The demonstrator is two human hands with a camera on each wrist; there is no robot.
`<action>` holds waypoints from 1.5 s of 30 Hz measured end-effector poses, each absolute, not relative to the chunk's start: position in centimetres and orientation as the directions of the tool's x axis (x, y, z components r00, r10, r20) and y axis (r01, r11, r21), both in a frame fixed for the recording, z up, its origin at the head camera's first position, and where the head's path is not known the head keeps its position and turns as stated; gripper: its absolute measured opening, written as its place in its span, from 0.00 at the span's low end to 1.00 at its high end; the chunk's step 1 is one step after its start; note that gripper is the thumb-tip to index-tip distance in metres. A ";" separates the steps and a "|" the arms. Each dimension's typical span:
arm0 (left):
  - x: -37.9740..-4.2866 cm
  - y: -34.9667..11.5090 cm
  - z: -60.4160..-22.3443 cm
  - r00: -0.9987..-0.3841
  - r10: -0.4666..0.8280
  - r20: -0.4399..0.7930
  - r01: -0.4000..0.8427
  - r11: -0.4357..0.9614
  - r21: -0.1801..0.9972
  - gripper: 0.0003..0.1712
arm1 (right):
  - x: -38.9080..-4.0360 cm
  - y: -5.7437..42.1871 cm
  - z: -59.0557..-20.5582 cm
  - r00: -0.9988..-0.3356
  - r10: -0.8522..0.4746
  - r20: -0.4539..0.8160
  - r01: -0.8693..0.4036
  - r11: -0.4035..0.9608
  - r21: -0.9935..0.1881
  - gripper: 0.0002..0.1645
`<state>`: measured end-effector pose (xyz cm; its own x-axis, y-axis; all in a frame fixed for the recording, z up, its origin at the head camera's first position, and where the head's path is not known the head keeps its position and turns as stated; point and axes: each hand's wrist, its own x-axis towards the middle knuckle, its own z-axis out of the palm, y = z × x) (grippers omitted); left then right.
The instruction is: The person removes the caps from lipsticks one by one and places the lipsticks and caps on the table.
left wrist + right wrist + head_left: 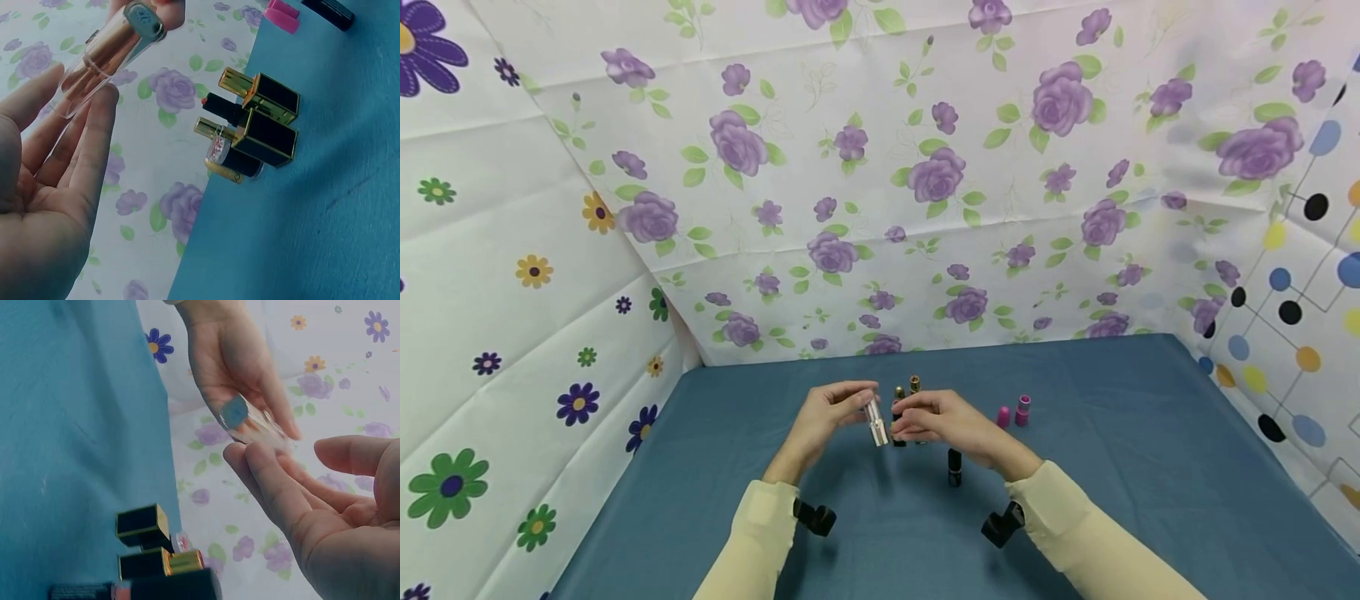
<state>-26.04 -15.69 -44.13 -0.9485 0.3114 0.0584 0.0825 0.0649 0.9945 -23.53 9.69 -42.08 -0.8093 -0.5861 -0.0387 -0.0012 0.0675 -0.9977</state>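
Note:
Between the thumb and fingertips of my left hand [816, 423] is a lipstick tube [877, 423], tilted above the table. It has a clear cap section and a shiny silver base, and the left wrist view shows its clear end [74, 100] against the fingers. My right hand [953, 423] hovers just right of it, thumb apart from the loosely bent fingers. In the right wrist view its fingertips [259, 453] overlap the tube's side. Behind the hands stand black-and-gold lipsticks [269, 137], partly hidden in the head view.
A black tube [954, 468] stands on the blue tablecloth [1112, 500] below the right hand. Right of that hand are a pink cap [1003, 417] and a pink lipstick tube [1023, 410]. Floral cloth [880, 208] walls the table's back and sides.

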 end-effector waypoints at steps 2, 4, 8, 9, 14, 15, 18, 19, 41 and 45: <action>-26.0 -15.6 -44.0 -0.952 0.300 0.069 0.088 0.052 0.995 0.25 | -23.4 9.2 -42.2 -0.814 -0.579 -0.050 0.016 0.063 -0.998 0.27; -26.0 -15.6 -43.9 -0.955 0.288 0.075 0.091 0.044 0.995 0.26 | -23.3 8.7 -42.4 -0.815 -0.576 -0.057 0.028 0.058 -0.998 0.26; -25.8 -15.4 -43.7 -0.962 0.261 0.085 0.095 0.029 0.995 0.26 | -23.1 7.7 -42.8 -0.817 -0.573 -0.060 0.038 0.049 -0.998 0.24; -25.8 -15.3 -43.6 -0.962 0.257 0.087 0.097 0.028 0.995 0.26 | -23.1 7.5 -43.0 -0.818 -0.573 -0.057 0.038 0.045 -0.998 0.24; -25.6 -15.1 -43.4 -0.966 0.245 0.086 0.091 0.008 0.996 0.24 | -23.0 6.8 -43.5 -0.831 -0.554 -0.044 0.046 0.010 -0.999 0.24; -25.5 -15.0 -43.4 -0.966 0.245 0.085 0.089 0.006 0.996 0.25 | -23.0 6.7 -43.6 -0.835 -0.548 -0.042 0.046 0.006 -0.999 0.24; -25.4 -14.9 -43.5 -0.964 0.251 0.088 0.088 -0.010 0.996 0.26 | -22.9 6.4 -43.8 -0.850 -0.525 -0.035 0.048 -0.011 -0.999 0.23; -25.4 -14.8 -43.5 -0.964 0.251 0.090 0.089 -0.016 0.996 0.26 | -22.8 6.3 -43.8 -0.856 -0.516 -0.032 0.047 -0.017 -0.999 0.22; -25.1 -14.3 -42.8 -0.969 0.222 0.106 0.094 -0.062 0.994 0.24 | -22.4 6.0 -43.6 -0.887 -0.461 0.009 0.015 -0.048 -0.999 0.22; -25.1 -14.5 -42.4 -0.981 0.165 0.105 0.089 -0.097 0.991 0.24 | -22.2 6.0 -43.8 -0.882 -0.470 -0.009 0.030 -0.036 -0.999 0.20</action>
<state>-25.14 -14.51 -42.43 -0.9807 0.1654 0.1046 0.0893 -0.0973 0.9912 -22.21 5.96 -43.82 -0.8824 -0.4705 -0.0094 0.0299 -0.0362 -0.9989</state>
